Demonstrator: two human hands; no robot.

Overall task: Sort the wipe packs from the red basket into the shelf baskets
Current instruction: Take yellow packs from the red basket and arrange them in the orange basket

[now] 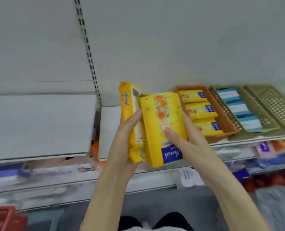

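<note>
Left hand [127,130] grips the rear pack [127,104], fingers curled round its edge; right hand [190,144] holds the front pack [161,117], thumb on its face. Both packs are just left of the orange basket [223,117], red basket [7,215] far below-left

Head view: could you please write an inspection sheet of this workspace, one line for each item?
Surface: white shelf, carrying baskets at the right.
Job's things: rear yellow pack and front yellow pack held upright, side by side; orange basket holds three yellow packs; green basket holds blue-white packs; red basket at lower left.
Clutter: nothing seen.
Hands: left hand grips the rear pack; right hand holds the front pack, thumb on its face.
Cables: nothing seen.
Surroundings: slotted upright on the white back panel; blurred goods on lower shelves.
</note>
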